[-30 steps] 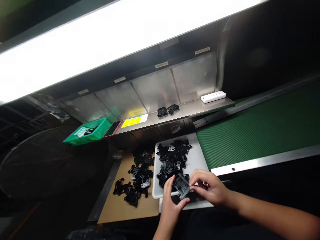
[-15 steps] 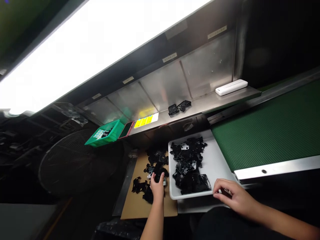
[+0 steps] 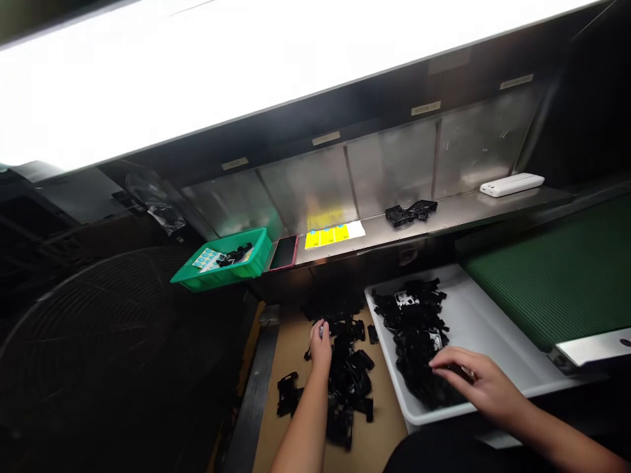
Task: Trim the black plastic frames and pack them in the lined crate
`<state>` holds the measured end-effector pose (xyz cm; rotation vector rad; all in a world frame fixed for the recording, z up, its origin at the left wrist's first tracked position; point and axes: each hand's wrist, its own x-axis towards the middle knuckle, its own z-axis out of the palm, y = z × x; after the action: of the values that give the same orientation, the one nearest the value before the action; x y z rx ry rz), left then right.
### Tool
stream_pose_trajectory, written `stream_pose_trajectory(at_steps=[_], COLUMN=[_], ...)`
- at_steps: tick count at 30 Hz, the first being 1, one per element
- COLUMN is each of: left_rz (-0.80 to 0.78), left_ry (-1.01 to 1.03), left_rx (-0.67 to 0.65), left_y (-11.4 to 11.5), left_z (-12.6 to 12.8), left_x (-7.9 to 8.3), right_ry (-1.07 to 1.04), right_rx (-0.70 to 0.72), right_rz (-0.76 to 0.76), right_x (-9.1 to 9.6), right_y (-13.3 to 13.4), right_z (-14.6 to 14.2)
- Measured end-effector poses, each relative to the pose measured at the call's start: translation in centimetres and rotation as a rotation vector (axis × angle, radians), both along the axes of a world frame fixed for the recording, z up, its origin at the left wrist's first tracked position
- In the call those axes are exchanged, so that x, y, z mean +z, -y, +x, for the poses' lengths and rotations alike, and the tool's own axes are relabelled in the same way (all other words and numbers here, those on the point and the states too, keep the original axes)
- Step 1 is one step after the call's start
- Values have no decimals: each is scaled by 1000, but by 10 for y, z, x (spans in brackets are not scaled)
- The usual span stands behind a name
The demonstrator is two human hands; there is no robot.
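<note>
Here we are at the bench, and we've got two heaps of black plastic parts working at once! Our left hand (image 3: pixel 320 348) is down at the far edge of the cardboard sheet (image 3: pixel 296 351), fingers drawn together over the loose pile of black parts (image 3: pixel 348 378), though from this angle we can't tell whether they're pinching anything. Over in the white plastic tray (image 3: pixel 493 355), our right hand (image 3: pixel 478 381) sits with fingers curved and loosely spread on the tray's heap of black parts (image 3: pixel 414 335), which runs along the tray's left wall toward its near edge.

So where do we stand? The tray's heap is a big one, and the cardboard's pile is a sizeable spread of its own. Up on the stainless steel shelf (image 3: pixel 458 213), just two black parts (image 3: pixel 411 213) lie side by side, near a white plastic box (image 3: pixel 511 184). At the shelf's left end, we see a sheet of yellow labels (image 3: pixel 334 235) and a phone in a red case (image 3: pixel 284 252), then a green plastic crate (image 3: pixel 221 276) with a few black parts inside. To the right runs a green ribbed conveyor belt (image 3: pixel 552 276).
</note>
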<state>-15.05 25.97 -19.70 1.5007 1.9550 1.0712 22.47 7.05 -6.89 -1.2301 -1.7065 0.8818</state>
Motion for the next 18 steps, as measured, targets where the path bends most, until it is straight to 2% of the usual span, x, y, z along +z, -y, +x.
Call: stream_pose_trajectory(at_steps=[3,5,9,12,14,16,18], left_rz=[31,33,-26,-110,-178,-246,-303], left_ry=[-34,-72,-141,-190,-222,-250,-273], left_rx=[-53,-65,-48,-51,-70,-104,-139], left_y=[68,117,195,229,243,253,261], left_z=[-47,-77,-114,-117,-109,-97,-85], left_x=[-21,-36,-66,-84,-92,-98,-99], right_ry=[100,221,355,500,612,727,835], right_rx=[2,29,17,-51,-117,-176,-231], right_rz=[221,420,477,437,381,303,224], right_x=[21,42,99,140,157,166,167], right_y=[-27,-57,-147,-226,-267,-294,-304], right_z=[-23,-40,-79,-109,-125,-136,-143])
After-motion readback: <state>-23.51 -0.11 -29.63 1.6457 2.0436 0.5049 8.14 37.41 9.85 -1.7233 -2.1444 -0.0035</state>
